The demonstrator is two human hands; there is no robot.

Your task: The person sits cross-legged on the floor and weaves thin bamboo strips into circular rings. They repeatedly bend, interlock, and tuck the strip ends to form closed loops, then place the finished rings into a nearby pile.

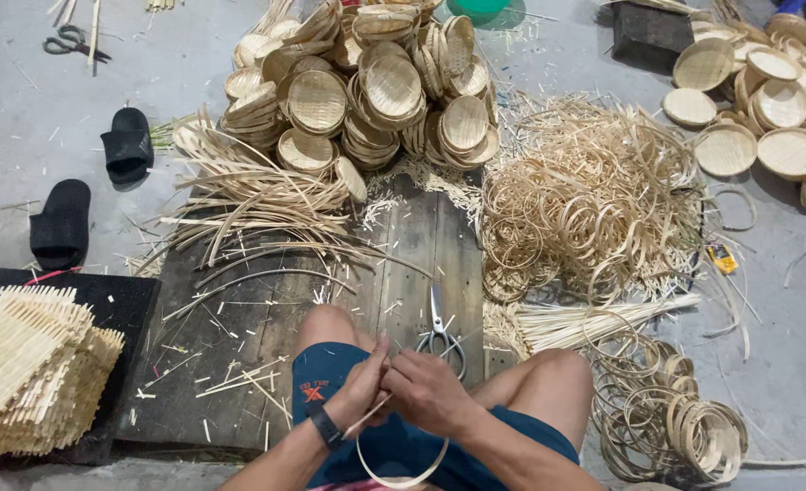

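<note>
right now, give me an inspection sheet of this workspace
surface: dark wooden board on a grey floor, strewn with offcuts
job's things: thin bamboo strip bent into a loop; scissors lying on the board
clutter: pile of woven trays, loose hoops, stacked woven mats, finished rings
hands: left hand and right hand both pinch the strip together over the lap
cables: nothing seen
surroundings: black slippers, second scissors, more trays
</note>
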